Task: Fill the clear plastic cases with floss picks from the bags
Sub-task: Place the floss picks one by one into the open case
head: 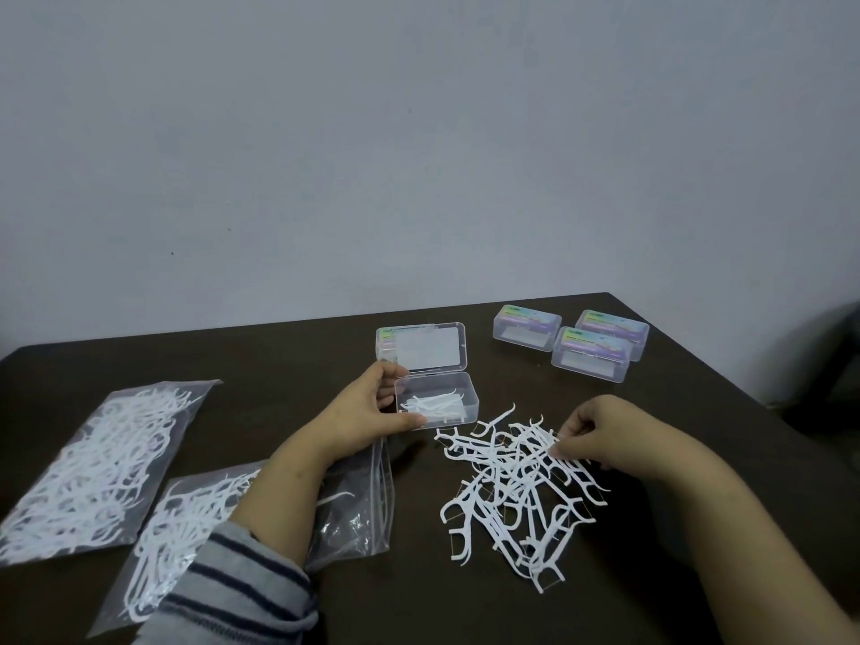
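An open clear plastic case (470,396) sits mid-table with its lid (421,346) tipped back and a few white floss picks (435,404) inside. My left hand (372,407) grips the case's left end, thumb along its front edge. A loose pile of white floss picks (516,486) lies to the right of the case. My right hand (591,432) rests on the pile's far right side, its fingertips pinching a pick. Two clear bags hold more picks: one full bag (97,463) at the far left, another (186,528) partly under my left forearm.
Three closed clear cases (526,327) (613,329) (590,355) with iridescent labels stand grouped at the back right. The dark brown table (288,365) ends at a grey wall behind; its right edge runs diagonally near a dark object (833,365).
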